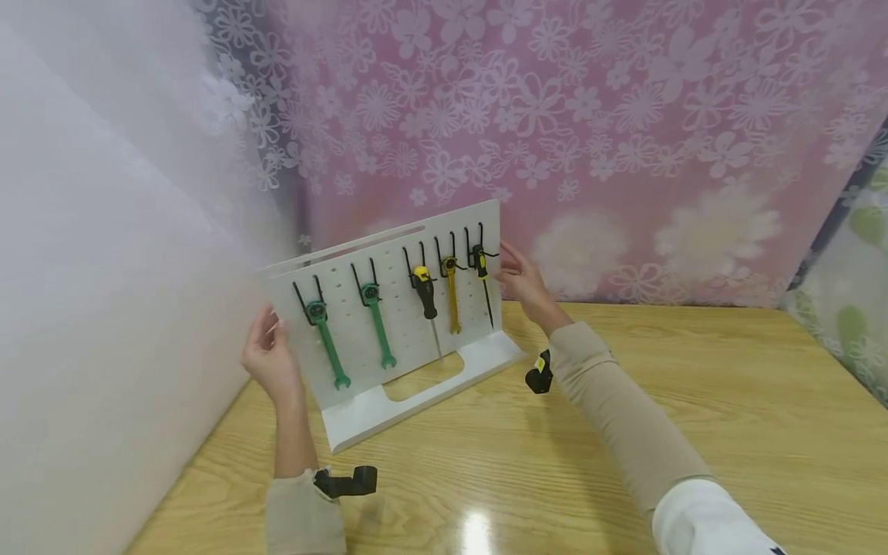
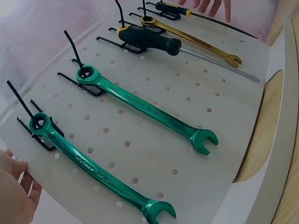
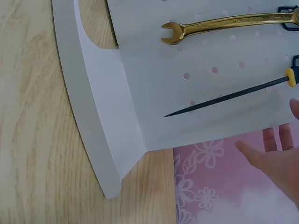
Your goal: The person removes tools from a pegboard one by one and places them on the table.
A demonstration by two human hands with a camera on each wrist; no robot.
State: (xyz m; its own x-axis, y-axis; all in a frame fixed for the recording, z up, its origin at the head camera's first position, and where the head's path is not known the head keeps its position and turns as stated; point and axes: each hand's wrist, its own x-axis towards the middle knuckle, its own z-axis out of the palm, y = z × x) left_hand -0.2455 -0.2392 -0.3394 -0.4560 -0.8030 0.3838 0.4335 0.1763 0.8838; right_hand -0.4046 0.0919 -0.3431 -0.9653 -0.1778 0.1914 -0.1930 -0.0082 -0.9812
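A white pegboard stand [image 1: 354, 339] stands at an angle on the table. My left hand [image 1: 272, 358] is at its left edge, fingers loosely bent; whether they touch it I cannot tell. At the right edge is my right hand [image 1: 525, 285], its fingers spread and partly hidden behind the board. Black hooks carry two green wrenches [image 2: 100, 175] [image 2: 149, 109], a yellow-and-black screwdriver [image 1: 425, 293], a gold wrench [image 3: 233, 23] and a thin black-shafted tool [image 3: 224, 97] with a yellow-and-black handle.
The stand's base, with a rounded cutout, rests on a wooden table [image 1: 555, 470]. A white wall [image 1: 118, 231] rises close on the left. Behind the stand hangs a pink flowered curtain [image 1: 555, 154]. Black wrist mounts [image 1: 354, 482] sit on both sleeves.
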